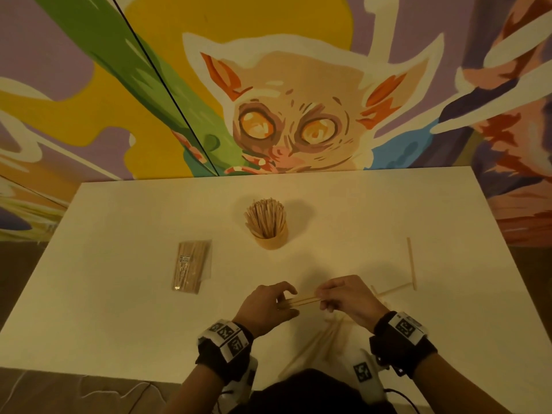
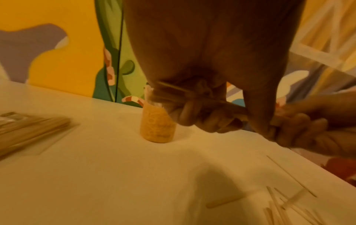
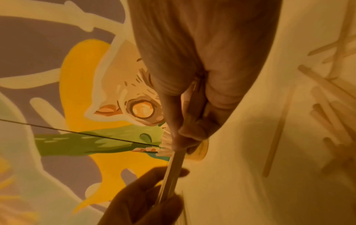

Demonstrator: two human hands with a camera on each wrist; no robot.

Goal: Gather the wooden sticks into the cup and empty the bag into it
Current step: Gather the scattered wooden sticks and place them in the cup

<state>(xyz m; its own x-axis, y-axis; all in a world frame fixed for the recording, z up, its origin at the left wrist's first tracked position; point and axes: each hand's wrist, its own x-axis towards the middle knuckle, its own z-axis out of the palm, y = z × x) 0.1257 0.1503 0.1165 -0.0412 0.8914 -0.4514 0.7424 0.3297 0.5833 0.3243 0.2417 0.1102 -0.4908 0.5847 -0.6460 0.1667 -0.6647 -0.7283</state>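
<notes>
Wooden sticks (image 1: 303, 300) form a small bundle held level above the table (image 1: 119, 309), the left hand (image 1: 265, 309) and right hand (image 1: 349, 303) each pinching one end with curled fingers. The cup (image 1: 270, 234) behind them already stands packed with sticks. By my reading the job is partway: loose sticks (image 1: 411, 262) lie right and near, and the bag (image 1: 192, 265), left of the cup, looks full and unopened.

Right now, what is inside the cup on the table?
The cup holds many wooden sticks standing upright, their tops fanning out above the rim. The cup's wall and the packed sticks cover the bottom, so anything lying beneath them cannot be seen.
</notes>
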